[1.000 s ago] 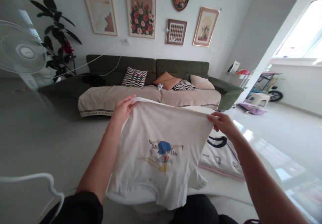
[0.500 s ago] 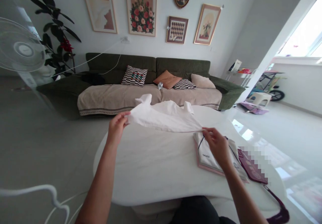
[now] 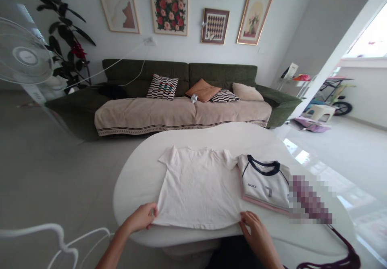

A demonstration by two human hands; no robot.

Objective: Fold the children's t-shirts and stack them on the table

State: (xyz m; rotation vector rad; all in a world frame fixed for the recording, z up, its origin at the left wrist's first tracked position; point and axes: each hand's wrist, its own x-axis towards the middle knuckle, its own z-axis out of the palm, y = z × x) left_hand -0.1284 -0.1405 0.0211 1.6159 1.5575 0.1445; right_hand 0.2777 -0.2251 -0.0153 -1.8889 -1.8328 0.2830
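Observation:
A white T-shirt (image 3: pixel 199 186) lies spread on the white table (image 3: pixel 136 172), its sleeves toward the sofa and its hem toward me. My left hand (image 3: pixel 144 216) pinches the shirt's near left hem corner. At the opposite hem corner, my right hand (image 3: pixel 251 222) has its fingers closed on the cloth. Just right of the T-shirt sits a folded white jersey (image 3: pixel 266 182) with a dark collar and a number 7, on top of pink cloth. The T-shirt's right sleeve comes up against this pile.
A blurred purplish item (image 3: pixel 311 200) with a dark strap (image 3: pixel 344 240) lies at the table's right. Beyond the table stands a green sofa (image 3: pixel 145 75) with cushions. A fan (image 3: pixel 27 55) is at left, and a white curved tube (image 3: pixel 57 232) is at lower left.
The T-shirt was held up in the air above the table; now it lies flat on it. Both hands have come down and toward me with its hem.

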